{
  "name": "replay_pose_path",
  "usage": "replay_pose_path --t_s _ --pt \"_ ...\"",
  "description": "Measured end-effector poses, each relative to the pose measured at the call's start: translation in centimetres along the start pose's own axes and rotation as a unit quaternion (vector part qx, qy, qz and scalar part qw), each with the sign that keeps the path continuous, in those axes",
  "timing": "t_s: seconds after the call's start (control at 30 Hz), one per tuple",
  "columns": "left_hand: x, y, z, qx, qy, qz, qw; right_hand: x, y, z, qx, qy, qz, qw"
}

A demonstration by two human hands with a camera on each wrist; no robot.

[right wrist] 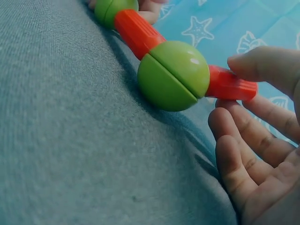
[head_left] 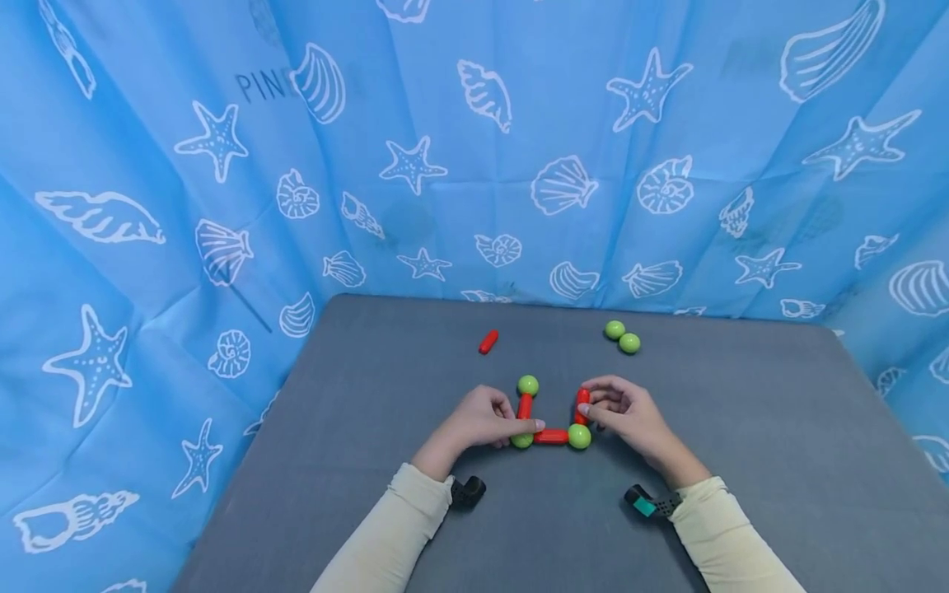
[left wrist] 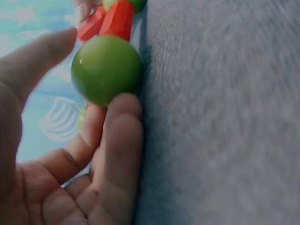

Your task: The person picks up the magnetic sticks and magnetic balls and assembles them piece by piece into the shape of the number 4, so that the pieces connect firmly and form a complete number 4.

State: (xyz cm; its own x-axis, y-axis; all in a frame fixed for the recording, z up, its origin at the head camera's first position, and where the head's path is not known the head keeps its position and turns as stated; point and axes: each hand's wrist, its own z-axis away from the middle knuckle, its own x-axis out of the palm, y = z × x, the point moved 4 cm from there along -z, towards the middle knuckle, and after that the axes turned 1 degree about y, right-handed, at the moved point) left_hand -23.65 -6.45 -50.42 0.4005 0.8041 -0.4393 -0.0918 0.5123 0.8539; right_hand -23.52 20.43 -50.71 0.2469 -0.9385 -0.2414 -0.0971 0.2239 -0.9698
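Red rods and green balls are joined in a U shape on the grey table. My left hand [head_left: 485,418] holds the near left green ball [left wrist: 106,70], fingertips against it and thumb across its top. From there one red rod [head_left: 525,407] runs away to another green ball [head_left: 528,385]. A second red rod [head_left: 552,436] runs right to the near right green ball [right wrist: 173,76]. My right hand [head_left: 624,412] pinches an upright-side red rod [right wrist: 229,83] between thumb and fingers; its end meets that right ball.
Beyond the U, a loose red rod [head_left: 488,342] lies on the grey table [head_left: 415,354]. Two loose green balls, a left one [head_left: 614,330] and a right one [head_left: 629,343], lie at the back right. A blue shell-patterned curtain [head_left: 474,165] hangs behind the table.
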Motion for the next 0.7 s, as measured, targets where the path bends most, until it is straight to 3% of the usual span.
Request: replay_pose_path --t_s 0.3,0.7 --pt "0.58 1.04 0.17 -0.006 0.024 -0.078 0.9966 -0.26 0.01 0.03 -0.029 -0.014 -0.004 0.9995" --pt "0.53 1.03 0.13 -0.004 0.019 -0.089 0.9958 -0.26 0.49 -0.12 -0.003 -0.023 -0.001 0.9997"
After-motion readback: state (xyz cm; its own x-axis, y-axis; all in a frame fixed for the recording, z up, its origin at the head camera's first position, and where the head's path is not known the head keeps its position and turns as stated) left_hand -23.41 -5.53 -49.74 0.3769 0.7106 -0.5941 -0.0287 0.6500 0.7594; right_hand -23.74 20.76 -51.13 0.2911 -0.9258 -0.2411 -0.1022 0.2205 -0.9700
